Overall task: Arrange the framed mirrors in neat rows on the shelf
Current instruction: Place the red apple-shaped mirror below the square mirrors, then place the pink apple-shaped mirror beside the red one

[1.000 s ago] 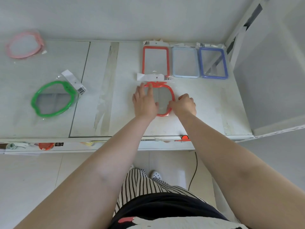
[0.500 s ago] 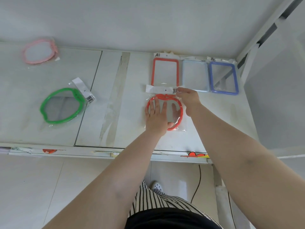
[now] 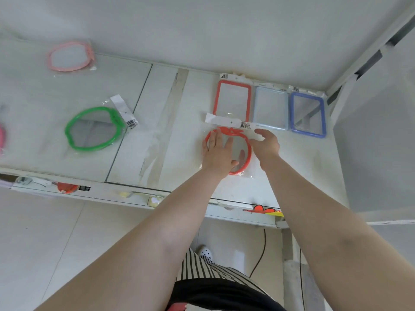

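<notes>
A red apple-shaped mirror [image 3: 246, 151] in a clear bag lies on the white shelf [image 3: 157, 135], just in front of a back row of three rectangular mirrors: red [image 3: 232, 101], pale blue [image 3: 270, 107] and dark blue [image 3: 307, 114]. My left hand [image 3: 216, 152] lies flat on the apple mirror's left half, fingers spread. My right hand [image 3: 266, 143] hovers at the mirror's upper right edge, fingers loosely apart, by the bag's white header card [image 3: 226, 120]. A green apple-shaped mirror [image 3: 94, 129] and a pink one [image 3: 69, 57] lie apart at the left.
The shelf's right end meets a white side panel [image 3: 370, 135] and the back wall. Strips of tape [image 3: 166, 129] run across the shelf's middle. Stickers sit on the front edge [image 3: 262, 208]. Another pink item [image 3: 1, 138] shows at the far left edge. A cable hangs below.
My left hand slid from the apple mirror's left rim onto its face. My right hand moved from the lower right rim up to the top right. The view tilted and shifted right.
</notes>
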